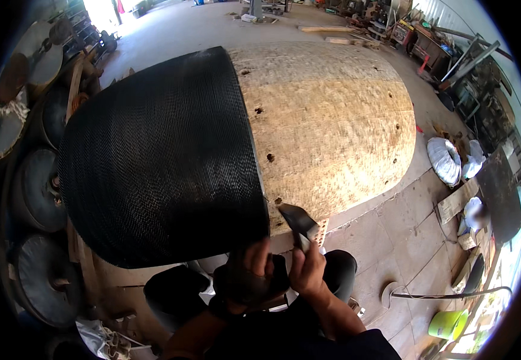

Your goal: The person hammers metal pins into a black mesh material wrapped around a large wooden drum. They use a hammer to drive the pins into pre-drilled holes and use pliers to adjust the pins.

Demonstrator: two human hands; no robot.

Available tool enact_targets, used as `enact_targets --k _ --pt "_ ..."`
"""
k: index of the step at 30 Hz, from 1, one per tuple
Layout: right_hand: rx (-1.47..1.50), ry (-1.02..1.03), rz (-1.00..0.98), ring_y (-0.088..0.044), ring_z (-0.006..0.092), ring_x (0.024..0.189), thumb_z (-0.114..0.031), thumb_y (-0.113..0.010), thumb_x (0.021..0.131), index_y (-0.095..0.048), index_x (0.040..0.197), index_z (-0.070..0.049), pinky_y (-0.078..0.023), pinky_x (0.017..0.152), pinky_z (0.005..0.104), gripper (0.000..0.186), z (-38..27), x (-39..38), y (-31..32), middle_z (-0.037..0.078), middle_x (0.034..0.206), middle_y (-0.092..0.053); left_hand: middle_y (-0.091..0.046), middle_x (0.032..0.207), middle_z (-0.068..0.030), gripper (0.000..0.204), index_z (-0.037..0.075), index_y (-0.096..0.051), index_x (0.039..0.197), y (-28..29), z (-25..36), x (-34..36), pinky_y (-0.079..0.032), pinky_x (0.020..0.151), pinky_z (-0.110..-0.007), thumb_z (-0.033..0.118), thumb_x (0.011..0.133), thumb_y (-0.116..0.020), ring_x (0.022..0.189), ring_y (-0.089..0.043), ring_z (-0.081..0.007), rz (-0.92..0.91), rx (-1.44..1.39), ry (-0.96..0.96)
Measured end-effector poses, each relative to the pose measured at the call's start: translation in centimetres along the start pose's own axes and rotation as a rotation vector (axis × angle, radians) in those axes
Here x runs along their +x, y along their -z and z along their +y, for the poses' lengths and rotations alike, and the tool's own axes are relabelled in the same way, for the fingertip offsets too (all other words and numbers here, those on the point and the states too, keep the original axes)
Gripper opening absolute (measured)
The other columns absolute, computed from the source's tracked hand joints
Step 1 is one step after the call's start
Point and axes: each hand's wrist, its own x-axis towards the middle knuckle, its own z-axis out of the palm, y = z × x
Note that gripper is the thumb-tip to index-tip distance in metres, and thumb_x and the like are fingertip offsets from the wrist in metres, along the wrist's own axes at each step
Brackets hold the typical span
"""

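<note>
In front of me lies a large barrel-shaped wooden body (332, 114), its pale bare planks showing on the right with several dark holes. Black ribbed covering (164, 156) wraps its left part and ends in a straight edge around the middle. My right hand (308, 267), just below the near side of the wood, is closed around a dark flat-bladed tool (299, 222). The blade stands up close to the bare wood beside the covering's edge. At the lower corner of the covering is my left hand (257, 258), fingers curled and a little blurred; what they grip is hidden.
Several round dark drum-like pieces (38, 189) are stacked along the left. To the right lie a white wrapped coil (444, 161), wood offcuts (458, 201), a bent metal rod (446, 295) and a yellow-green bucket (446, 324). Cluttered benches (422, 45) line the back right wall.
</note>
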Motion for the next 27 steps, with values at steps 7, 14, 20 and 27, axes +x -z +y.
enact_targets --k 7,14,20,27 --pt "-0.083 -0.001 -0.033 -0.063 0.0471 0.066 -0.009 -0.063 0.092 -0.052 0.103 0.002 -0.05 0.055 0.0501 0.019 0.8 1.1 -1.8 0.024 0.074 -0.063 -0.064 0.105 -0.0138 0.036 0.005 -0.066 0.113 -4.9 -2.7 -9.4 -0.052 0.083 -0.046 0.029 0.087 -0.069 0.096 -0.063 -0.0323 -0.233 0.164 -0.129" --pt "-0.197 0.108 0.053 -0.062 0.0414 0.058 -0.008 -0.058 0.095 -0.053 0.112 0.005 -0.048 0.051 0.0443 0.021 1.5 0.6 -2.5 0.021 0.071 -0.062 -0.067 0.112 -0.0183 0.045 0.002 -0.067 0.111 -4.5 -3.3 -10.0 -0.054 0.083 -0.044 0.041 0.089 -0.066 0.1 -0.064 -0.0332 -0.652 0.171 -0.038" --pt "-0.007 0.318 0.163 -0.062 0.0396 0.059 -0.006 -0.06 0.09 -0.061 0.114 0.004 -0.05 0.054 0.0462 0.026 1.0 0.6 -1.6 0.019 0.07 -0.062 -0.066 0.097 -0.0158 0.028 0.003 -0.067 0.095 -4.4 -2.4 -8.3 -0.052 0.079 -0.043 0.03 0.093 -0.059 0.089 -0.063 -0.031 -0.568 0.22 -0.045" --pt "-0.055 0.108 0.077 -0.063 0.0355 0.058 0.0 -0.054 0.091 -0.057 0.094 0.002 -0.049 0.053 0.045 0.004 0.1 1.0 -2.1 0.019 0.074 -0.064 -0.063 0.1 -0.0178 0.047 0.003 -0.064 0.104 -4.7 -3.5 -9.3 -0.052 0.075 -0.043 0.046 0.085 -0.07 0.088 -0.062 -0.0315 -0.404 0.175 -0.193"
